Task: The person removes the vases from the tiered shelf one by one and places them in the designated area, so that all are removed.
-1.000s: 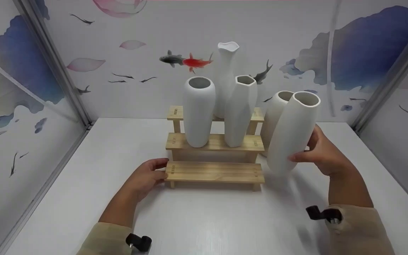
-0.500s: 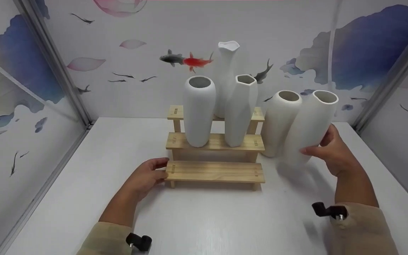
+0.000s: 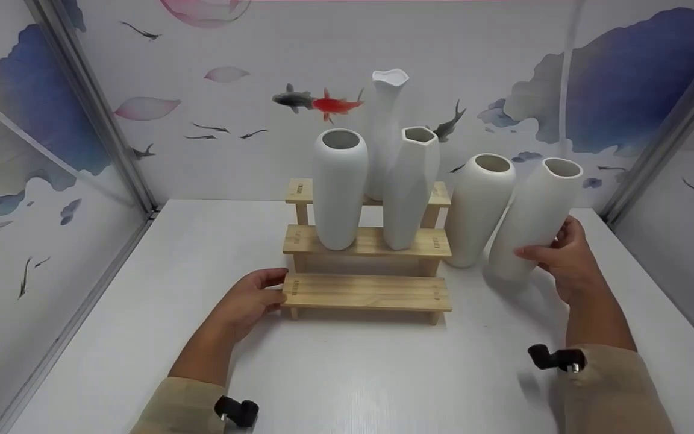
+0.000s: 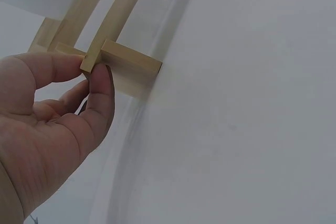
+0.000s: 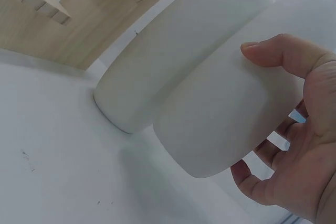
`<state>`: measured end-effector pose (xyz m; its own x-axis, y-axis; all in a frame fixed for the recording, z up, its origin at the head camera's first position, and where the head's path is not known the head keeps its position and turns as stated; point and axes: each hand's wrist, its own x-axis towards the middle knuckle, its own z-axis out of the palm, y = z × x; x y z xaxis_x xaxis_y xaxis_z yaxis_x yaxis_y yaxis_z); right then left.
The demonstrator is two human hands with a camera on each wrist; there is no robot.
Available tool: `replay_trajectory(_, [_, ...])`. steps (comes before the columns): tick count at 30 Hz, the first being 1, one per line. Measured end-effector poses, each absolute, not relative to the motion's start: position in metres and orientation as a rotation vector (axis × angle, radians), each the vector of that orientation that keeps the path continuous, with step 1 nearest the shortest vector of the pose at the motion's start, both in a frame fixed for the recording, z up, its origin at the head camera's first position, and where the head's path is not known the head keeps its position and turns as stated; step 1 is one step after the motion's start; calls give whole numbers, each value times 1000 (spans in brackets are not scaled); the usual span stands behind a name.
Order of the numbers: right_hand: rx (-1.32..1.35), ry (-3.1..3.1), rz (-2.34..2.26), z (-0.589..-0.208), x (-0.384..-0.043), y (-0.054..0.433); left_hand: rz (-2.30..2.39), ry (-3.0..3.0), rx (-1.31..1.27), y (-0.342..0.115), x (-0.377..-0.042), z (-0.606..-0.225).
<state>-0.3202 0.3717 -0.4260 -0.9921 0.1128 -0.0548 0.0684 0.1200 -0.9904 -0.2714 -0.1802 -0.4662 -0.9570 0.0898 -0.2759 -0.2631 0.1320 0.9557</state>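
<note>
My left hand pinches the left end of the lowest board of a three-tier wooden shelf stand, thumb and fingers on either side of the board in the left wrist view. At the right, my right hand holds a white vase by its lower side. In the right wrist view its thumb lies across the vase, with the other fingers at the far side. The vase has an uneven rim and leans slightly right; whether its base touches the table cannot be told. Just left of it stands another white vase.
On the middle board stand a smooth white vase and a faceted one. A taller vase with a wavy rim is on the top board, partly hidden. Printed panels surround the white table.
My right hand has carried its vase to the right and a little back, away from the front of the neighbouring vase, which now shows fully. The left hand has stayed on the board.
</note>
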Motion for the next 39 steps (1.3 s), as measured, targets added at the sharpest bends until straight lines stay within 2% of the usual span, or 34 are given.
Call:
replay_trajectory(15, [-384,-2232,2039,-447,-336,367,1902,2156,-191,-178,-271,-466])
replay_trajectory(39, [-438,-2193,2019,-459,-340,366,1896,2146,-176,-181,-273,-468])
